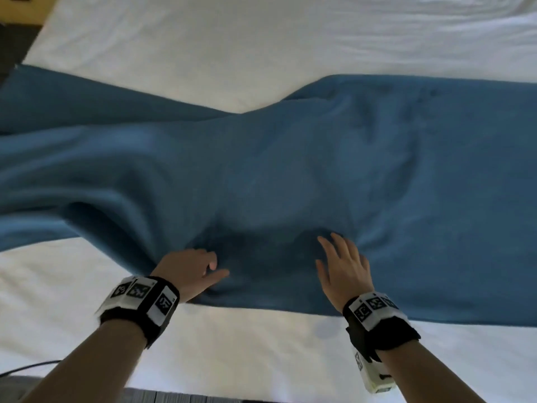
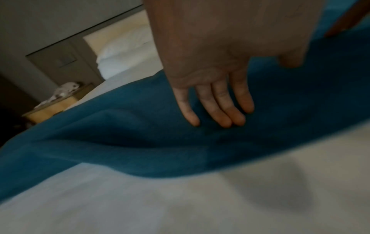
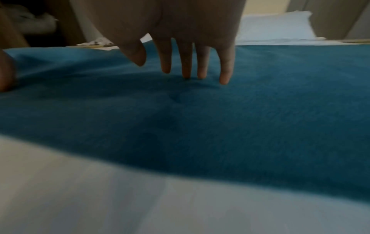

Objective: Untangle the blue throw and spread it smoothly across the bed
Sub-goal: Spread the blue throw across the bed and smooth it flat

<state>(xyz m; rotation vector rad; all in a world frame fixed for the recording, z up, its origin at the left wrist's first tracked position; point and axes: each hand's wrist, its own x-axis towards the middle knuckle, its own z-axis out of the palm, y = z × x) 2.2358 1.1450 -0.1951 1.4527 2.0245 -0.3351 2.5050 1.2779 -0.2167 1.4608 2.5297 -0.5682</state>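
Where the throw (image 1: 290, 170) crosses the white bed (image 1: 261, 39) as a band, its left part bunches into long folds; right part lies flatter. Left hand (image 1: 189, 270) rests near the throw's near edge, fingers straight and close together, tips touching cloth. Right hand (image 1: 344, 266), just beside it, fingers straight and slightly spread, tips on the cloth. Pillow (image 3: 276, 26) beyond.

The throw (image 1: 290, 170) lies across the bed (image 1: 261, 48) from left to right. Both hands (image 1: 189, 271) (image 1: 343, 266) rest on its near edge, the left one seemingly beside a fold.
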